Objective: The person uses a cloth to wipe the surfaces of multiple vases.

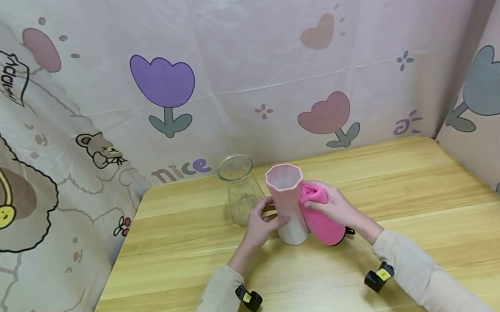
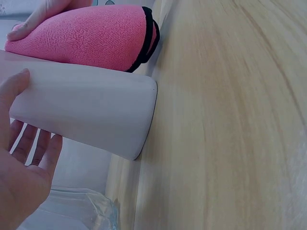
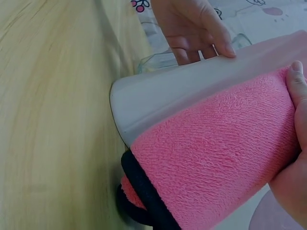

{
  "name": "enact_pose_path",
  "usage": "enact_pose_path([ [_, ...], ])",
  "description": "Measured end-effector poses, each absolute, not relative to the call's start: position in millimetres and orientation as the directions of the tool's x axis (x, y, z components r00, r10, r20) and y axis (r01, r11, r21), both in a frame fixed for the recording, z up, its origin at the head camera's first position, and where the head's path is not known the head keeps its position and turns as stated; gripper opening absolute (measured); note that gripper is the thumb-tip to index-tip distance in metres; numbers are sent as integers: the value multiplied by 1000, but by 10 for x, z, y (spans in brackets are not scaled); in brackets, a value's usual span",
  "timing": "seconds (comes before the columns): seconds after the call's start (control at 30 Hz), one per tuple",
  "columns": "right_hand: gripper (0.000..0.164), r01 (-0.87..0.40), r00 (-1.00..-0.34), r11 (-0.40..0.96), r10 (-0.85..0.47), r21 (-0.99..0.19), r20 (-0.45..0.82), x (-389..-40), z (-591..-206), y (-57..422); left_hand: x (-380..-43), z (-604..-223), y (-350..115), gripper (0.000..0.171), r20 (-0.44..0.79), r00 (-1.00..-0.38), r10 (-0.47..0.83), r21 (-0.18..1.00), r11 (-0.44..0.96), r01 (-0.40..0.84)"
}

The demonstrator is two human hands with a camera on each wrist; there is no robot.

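A tall vase [image 1: 290, 207], pink at its faceted rim and white lower down, stands upright on the table. My left hand [image 1: 260, 224] holds it from the left; in the left wrist view the thumb lies on the near side and the fingers [image 2: 41, 148] reach behind. On the vase's right, my right hand [image 1: 333, 205] grips a folded pink towel [image 1: 324, 224] against its side. The towel's fuzzy pile and black edging [image 3: 148, 189] show in the right wrist view. Fingers on the towel's far side are hidden.
Just behind my left hand stands a clear glass vase [image 1: 242, 197] with a flared rim. The wooden table [image 1: 176, 283] runs back to a printed cloth [image 1: 242, 76], which also hangs along both sides. Small black devices [image 1: 249, 298] sit at both wrists.
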State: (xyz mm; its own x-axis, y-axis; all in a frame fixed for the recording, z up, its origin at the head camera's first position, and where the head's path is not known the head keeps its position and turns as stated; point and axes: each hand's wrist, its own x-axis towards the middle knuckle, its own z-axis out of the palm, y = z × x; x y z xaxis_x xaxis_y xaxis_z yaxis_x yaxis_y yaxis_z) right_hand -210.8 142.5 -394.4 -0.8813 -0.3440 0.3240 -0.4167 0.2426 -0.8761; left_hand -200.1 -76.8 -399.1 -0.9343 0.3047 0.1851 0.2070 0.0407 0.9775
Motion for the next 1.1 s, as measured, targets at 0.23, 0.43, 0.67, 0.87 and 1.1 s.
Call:
enact_pose_path([
  [0.23, 49, -407, -876, 201, -362, -891, 318, -2117, -3942, 1419, -2003, -3988, -770, 53, 180, -934, 307, 978, 47, 204],
  [0.43, 49, -412, -873, 175, -358, -894, 332, -2125, -3953, 1412, -2009, -3986, -771, 53, 180, -933, 311, 978, 46, 204],
  [0.67, 49, -407, -870, 133, -358, -904, 339, -2145, -3986, 1403, -2017, -4002, -770, 53, 182, -935, 306, 978, 40, 204],
  [0.87, 48, -385, -877, 120, -356, -915, 322, -2143, -3993, 1403, -2018, -4008, -768, 52, 183, -935, 303, 978, 39, 204],
  [1.1, 49, -374, -895, 152, -318, -915, 314, -2106, -3982, 1393, -2018, -4000, -768, 52, 180, -935, 304, 979, 36, 200],
])
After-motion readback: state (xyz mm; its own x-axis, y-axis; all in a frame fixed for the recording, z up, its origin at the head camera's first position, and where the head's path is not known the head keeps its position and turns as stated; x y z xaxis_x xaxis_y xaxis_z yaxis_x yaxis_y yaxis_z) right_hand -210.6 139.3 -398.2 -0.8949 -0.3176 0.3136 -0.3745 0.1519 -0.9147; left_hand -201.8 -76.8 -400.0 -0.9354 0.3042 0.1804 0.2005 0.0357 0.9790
